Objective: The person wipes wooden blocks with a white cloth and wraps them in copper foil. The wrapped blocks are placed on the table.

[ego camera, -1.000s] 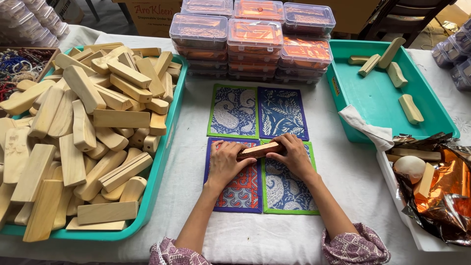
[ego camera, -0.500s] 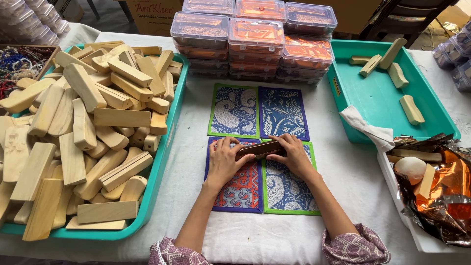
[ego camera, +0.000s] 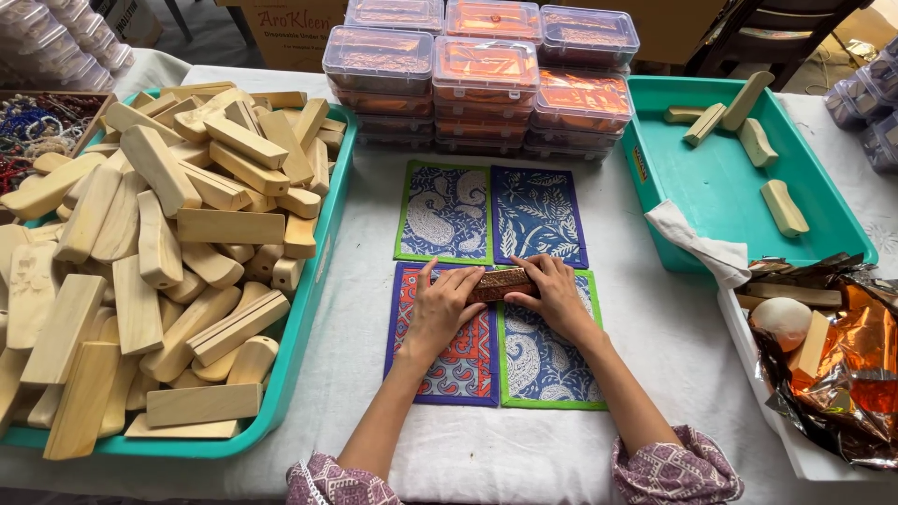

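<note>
The brown block (ego camera: pixel 500 282) no longer shows its plain long side as a second ago; it is rolled over and a patterned face now points up. It sits slightly higher on the red-and-blue mat (ego camera: pixel 444 341), close to that mat's top edge. The left hand (ego camera: pixel 441 309) lies flatter, fingers stretched over the block's end. The right hand (ego camera: pixel 554 297) has edged up the same way.

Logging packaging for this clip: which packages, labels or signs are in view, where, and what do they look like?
Clear plastic boxes: stacked at the table's far edge, rectangular, orange contents.
Cardboard carton: behind them, brown, red print.
Small label: teal tray's left wall, yellow strip.
Foil wrapper: right edge, crumpled, orange and silver.
</note>
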